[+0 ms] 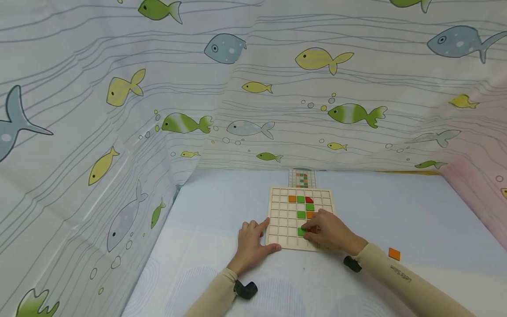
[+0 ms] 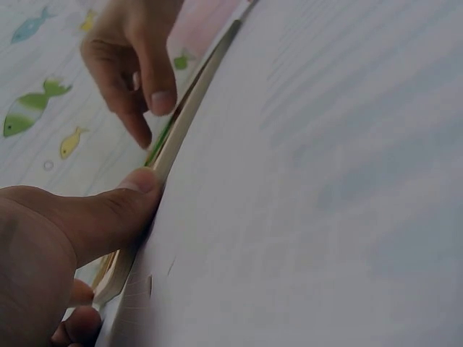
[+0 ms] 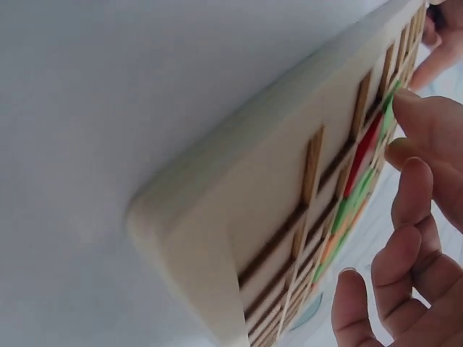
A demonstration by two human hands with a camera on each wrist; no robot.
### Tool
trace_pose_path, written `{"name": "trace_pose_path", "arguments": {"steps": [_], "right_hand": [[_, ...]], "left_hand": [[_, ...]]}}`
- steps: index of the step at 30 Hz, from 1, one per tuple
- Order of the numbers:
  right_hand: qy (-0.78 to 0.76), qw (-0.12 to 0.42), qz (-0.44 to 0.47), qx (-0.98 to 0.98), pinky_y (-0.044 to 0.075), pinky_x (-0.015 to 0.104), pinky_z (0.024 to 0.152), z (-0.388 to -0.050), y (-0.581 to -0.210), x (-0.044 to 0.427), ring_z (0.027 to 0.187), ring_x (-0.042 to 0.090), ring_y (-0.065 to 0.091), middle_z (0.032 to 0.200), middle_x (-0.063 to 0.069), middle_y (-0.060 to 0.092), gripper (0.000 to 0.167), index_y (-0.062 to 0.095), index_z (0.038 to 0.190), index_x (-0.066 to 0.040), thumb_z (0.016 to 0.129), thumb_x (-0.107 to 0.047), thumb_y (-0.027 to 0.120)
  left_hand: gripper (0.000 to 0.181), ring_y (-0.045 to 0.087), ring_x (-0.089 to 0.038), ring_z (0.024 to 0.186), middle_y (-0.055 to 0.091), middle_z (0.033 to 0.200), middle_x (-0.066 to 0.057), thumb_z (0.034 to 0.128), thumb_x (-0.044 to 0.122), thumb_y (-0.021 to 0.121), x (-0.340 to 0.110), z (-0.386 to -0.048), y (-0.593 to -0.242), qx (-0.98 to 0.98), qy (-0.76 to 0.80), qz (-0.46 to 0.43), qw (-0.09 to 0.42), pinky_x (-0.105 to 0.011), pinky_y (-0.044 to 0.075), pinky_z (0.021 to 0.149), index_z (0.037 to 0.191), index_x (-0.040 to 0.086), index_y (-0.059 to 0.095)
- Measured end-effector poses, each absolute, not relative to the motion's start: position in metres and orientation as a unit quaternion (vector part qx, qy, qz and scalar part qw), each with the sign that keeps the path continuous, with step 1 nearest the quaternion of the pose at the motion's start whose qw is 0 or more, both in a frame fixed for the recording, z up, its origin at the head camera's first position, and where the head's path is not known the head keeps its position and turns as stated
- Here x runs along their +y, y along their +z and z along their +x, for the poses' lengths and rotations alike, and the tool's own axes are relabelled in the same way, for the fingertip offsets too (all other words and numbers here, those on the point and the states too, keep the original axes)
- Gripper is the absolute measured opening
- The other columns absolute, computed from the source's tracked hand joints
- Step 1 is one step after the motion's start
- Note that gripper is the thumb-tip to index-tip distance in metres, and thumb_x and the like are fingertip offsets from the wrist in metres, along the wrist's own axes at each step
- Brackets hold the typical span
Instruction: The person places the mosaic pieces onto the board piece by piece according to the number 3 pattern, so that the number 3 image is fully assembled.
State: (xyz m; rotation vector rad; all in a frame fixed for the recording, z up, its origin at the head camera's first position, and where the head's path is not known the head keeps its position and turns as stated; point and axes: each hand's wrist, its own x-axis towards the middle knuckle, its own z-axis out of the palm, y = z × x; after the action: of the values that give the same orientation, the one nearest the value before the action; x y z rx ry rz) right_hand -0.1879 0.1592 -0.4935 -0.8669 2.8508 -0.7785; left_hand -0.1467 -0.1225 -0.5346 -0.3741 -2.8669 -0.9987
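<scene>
A square wooden grid board (image 1: pixel 283 222) lies flat with green, orange and red tiles in some of its cells. My left hand (image 1: pixel 253 244) rests at its near left corner, thumb on the front edge and index finger against the left side; the fingers look fairly straight. My right hand (image 1: pixel 332 231) reaches over the right side. Its thumb and index finger pinch a green tile (image 1: pixel 301 232) at a cell in the near part of the board. A red tile (image 3: pixel 363 155), beside the green one, is partly covered by my right hand in the head view.
Behind the board lies a pattern card (image 1: pixel 303 178) with a similar coloured grid. A loose orange tile (image 1: pixel 394 254) is on the pale table cloth (image 1: pixel 222 198) at the right. A fish-print curtain (image 1: pixel 285 105) hangs around the back and sides.
</scene>
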Motion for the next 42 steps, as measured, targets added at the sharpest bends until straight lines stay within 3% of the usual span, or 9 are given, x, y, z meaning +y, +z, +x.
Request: {"name": "trace_pose_path", "arguments": {"steps": [8,17,28,35,42], "right_hand": [[-0.225,0.006,-0.277,0.934,0.041,0.024,0.066,-0.193,-0.479,0.19,0.077,0.008,0.047,0.073,-0.017,0.057,0.021,0.086,0.105,-0.013,0.088,-0.024,0.087],[-0.182,0.011,-0.23,0.956,0.043,0.026,0.067,-0.187,-0.469,0.248,0.081,0.014,0.052,0.08,-0.014,0.061,0.027,0.084,0.11,-0.011,0.088,-0.026,0.086],[-0.165,0.0,-0.187,0.968,0.051,0.033,0.071,-0.162,-0.474,0.308,0.085,0.011,0.059,0.089,-0.012,0.066,0.029,0.082,0.109,-0.013,0.088,-0.033,0.086],[-0.158,-0.011,-0.176,0.972,0.051,0.031,0.069,-0.147,-0.479,0.336,0.084,0.01,0.06,0.09,-0.012,0.066,0.03,0.081,0.108,-0.013,0.089,-0.036,0.086],[-0.16,0.017,-0.169,0.972,0.052,0.031,0.071,-0.139,-0.481,0.35,0.086,0.008,0.06,0.092,-0.012,0.067,0.033,0.079,0.109,-0.013,0.091,-0.04,0.083]], "left_hand": [[0.092,0.026,-0.012,0.082,0.044,0.087,0.005,0.0757,0.051,0.092,-0.122,-0.148,-0.534,-0.935,-0.329,-0.125,0.045,-0.029,0.021,0.077,0.151,0.009,0.06],[0.092,0.026,-0.012,0.082,0.046,0.087,0.003,0.076,0.051,0.092,-0.122,-0.146,-0.534,-0.936,-0.327,-0.125,0.044,-0.029,0.021,0.077,0.151,0.008,0.06],[0.092,0.027,-0.012,0.083,0.047,0.088,0.001,0.0769,0.05,0.092,-0.121,-0.147,-0.532,-0.933,-0.335,-0.125,0.042,-0.031,0.022,0.078,0.152,0.008,0.059],[0.093,0.026,-0.013,0.083,0.045,0.087,0.004,0.0767,0.051,0.091,-0.121,-0.146,-0.533,-0.936,-0.327,-0.123,0.041,-0.03,0.021,0.077,0.152,0.008,0.059],[0.093,0.026,-0.012,0.083,0.045,0.087,0.004,0.0763,0.052,0.091,-0.123,-0.146,-0.533,-0.937,-0.325,-0.121,0.039,-0.03,0.021,0.077,0.152,0.008,0.059]]}}
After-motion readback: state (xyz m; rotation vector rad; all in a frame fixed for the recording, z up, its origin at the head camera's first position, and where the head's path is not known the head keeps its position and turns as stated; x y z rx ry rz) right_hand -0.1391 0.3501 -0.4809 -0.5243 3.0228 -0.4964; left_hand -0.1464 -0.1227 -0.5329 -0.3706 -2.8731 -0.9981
